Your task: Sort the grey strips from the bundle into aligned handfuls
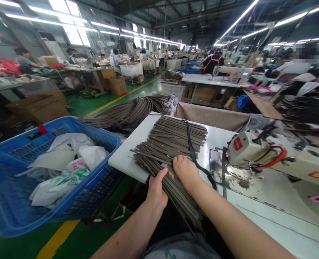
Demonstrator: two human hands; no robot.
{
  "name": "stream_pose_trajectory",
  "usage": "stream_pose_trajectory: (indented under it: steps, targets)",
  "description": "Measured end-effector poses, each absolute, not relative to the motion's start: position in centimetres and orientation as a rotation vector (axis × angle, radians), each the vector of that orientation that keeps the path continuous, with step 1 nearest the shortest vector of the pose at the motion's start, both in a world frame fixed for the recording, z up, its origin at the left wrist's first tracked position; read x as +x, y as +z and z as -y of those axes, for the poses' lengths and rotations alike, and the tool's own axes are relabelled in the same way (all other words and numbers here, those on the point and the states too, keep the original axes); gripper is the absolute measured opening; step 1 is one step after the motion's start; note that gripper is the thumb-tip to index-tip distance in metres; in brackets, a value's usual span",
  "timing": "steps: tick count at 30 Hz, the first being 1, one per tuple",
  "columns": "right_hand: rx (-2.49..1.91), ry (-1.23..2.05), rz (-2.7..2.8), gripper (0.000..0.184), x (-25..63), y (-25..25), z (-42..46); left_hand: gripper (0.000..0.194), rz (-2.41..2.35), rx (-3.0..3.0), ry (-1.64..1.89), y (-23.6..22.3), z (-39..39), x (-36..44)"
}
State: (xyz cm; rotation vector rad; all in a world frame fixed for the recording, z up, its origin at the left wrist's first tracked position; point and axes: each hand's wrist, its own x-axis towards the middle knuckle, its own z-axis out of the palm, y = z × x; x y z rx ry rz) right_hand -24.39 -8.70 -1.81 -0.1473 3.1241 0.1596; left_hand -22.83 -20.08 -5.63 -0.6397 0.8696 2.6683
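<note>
A bundle of grey-brown flat strips [179,196] slants off the front edge of the white table toward my lap. My left hand [157,190] is closed around the bundle's left side, thumb on top and fingers partly hidden beneath. Over the same strips, my right hand [185,171] has its fingers curled down and closed on them; the fingertips are hidden. Beyond my hands, a wide pile of similar strips [172,133] lies on the white tabletop [131,144]. A black strap [191,144] runs across that pile and passes beside my right wrist.
To the right stands a sewing machine [272,153], with one strip [224,169] lying by its needle area. A blue plastic basket [94,187] holding white bags [64,169] sits at left. Behind the table are a long heap of strips [132,111] and a beige-lined bin [213,116].
</note>
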Motion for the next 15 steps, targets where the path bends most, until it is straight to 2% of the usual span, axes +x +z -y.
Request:
stream_pose_trajectory:
  steps: [4,10,15]
  targets:
    - [-0.095,0.087,-3.101,0.015,-23.9,0.2,8.1,0.024,-0.811,-0.654,2.674,-5.9,20.2,-23.1]
    - [-0.025,-0.125,-3.053,0.019,-22.2,3.7,7.1,0.030,-0.638,-0.552,2.712,-6.0,20.4,-23.0]
    - [-0.054,0.046,-3.039,0.018,-19.5,4.0,8.9,0.049,-0.674,-0.415,2.636,-5.6,20.6,-22.6]
